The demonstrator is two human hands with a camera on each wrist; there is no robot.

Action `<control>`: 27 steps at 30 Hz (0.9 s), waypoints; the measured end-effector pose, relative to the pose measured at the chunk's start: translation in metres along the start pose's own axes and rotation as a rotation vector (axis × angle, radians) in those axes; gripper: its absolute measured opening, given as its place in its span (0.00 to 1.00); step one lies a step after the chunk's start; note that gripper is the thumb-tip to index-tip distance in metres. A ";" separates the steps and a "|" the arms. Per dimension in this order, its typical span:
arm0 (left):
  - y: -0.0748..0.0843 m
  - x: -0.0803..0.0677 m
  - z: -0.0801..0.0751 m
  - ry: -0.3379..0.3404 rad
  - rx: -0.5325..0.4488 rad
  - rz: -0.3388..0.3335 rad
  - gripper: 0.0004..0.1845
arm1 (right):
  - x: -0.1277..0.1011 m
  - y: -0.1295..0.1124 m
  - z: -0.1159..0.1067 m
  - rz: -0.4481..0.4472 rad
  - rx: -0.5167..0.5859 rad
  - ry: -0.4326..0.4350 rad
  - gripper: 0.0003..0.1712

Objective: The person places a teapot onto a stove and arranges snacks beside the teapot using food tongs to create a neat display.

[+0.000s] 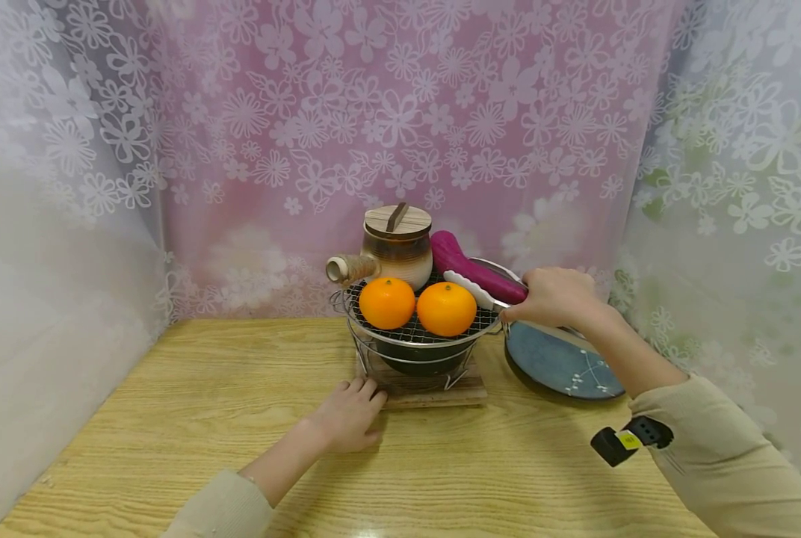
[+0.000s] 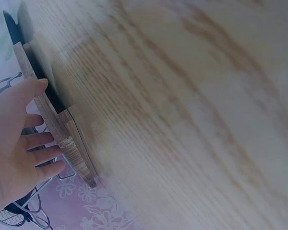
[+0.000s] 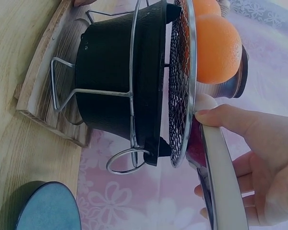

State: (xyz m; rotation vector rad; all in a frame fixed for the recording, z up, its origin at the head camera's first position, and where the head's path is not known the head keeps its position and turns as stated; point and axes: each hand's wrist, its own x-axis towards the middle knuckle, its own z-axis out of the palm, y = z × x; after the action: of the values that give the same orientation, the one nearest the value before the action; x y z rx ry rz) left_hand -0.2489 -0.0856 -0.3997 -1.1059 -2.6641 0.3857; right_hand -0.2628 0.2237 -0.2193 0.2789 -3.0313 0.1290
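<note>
My right hand (image 1: 558, 299) grips a pair of tongs (image 3: 225, 177) with white scalloped tips. Between the tongs lies a long purple sweet potato (image 1: 471, 269), at the right rear of a round wire grill rack (image 1: 414, 334); the tongs partly hide it. Two oranges (image 1: 387, 303) sit side by side at the front of the rack. Behind them stands a clay pot (image 1: 410, 261) with a wooden lid and a rope-wrapped side handle. My left hand (image 1: 350, 415) rests by the front left corner of the wooden base (image 1: 434, 397), its fingers extended and touching the edge.
A black stove bowl (image 3: 120, 72) in a wire stand carries the rack above the wooden base. On the right, a blue-grey plate (image 1: 555, 359) with a white blossom pattern lies on the table (image 1: 239, 373). Flowered curtains (image 1: 400, 112) surround the back and sides.
</note>
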 end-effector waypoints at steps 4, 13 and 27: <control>0.000 0.000 -0.001 -0.010 -0.010 -0.003 0.31 | 0.001 0.000 -0.001 0.006 0.001 -0.011 0.23; 0.001 -0.001 -0.002 -0.016 -0.024 -0.009 0.30 | 0.003 -0.003 -0.002 0.013 0.005 -0.030 0.23; 0.000 0.000 0.000 -0.016 -0.001 -0.006 0.31 | 0.003 -0.014 -0.001 0.044 -0.009 -0.039 0.25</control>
State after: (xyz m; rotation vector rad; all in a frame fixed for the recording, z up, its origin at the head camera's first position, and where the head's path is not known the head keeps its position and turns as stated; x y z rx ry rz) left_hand -0.2485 -0.0856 -0.3998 -1.0999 -2.6805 0.3943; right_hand -0.2626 0.2095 -0.2172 0.2171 -3.0769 0.1145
